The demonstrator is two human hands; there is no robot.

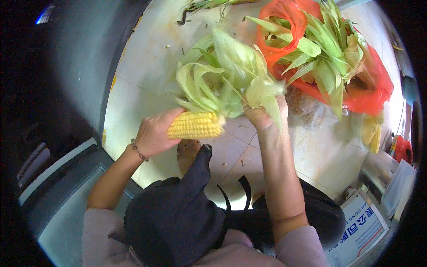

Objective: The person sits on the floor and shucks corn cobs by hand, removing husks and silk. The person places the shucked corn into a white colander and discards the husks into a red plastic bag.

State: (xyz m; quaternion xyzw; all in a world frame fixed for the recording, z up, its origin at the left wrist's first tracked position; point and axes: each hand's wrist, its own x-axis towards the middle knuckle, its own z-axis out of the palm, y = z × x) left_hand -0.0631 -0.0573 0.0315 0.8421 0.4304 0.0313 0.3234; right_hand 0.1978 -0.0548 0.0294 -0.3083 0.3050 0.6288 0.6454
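The left hand (pixel 153 133) is curled around one end of a yellow corn cob (pixel 195 125). The cob is up over the middle of the floor (pixel 142 66), nearer its left edge than its right edge. The right hand (pixel 267 113) seems to be pinching some pale green leaves (pixel 235 66), but its fingertips are hidden. The leaves are blurry, and I can't tell if they are joined to the cob.

The cob could slip. The left hand has only one end, and the bumpy part sticks out with nothing under it. A hard tug on the leaves, if they are joined on, could yank the cob loose. Then it could fall on the floor, where little crumbs lie, and get dirty. It could also bump what looks like a foot (pixel 187 153) just below it.

The leaves could rip too, if the right hand has just the thin bits. Then that hand might jerk away and hit the red bag (pixel 376 89), toward the floor's far right corner. The bag is stuffed so full that leaves poke out of the top, so a bump could spill some.

Hairy corn threads might catch on the beads of the bracelet (pixel 139 150) on the left wrist.
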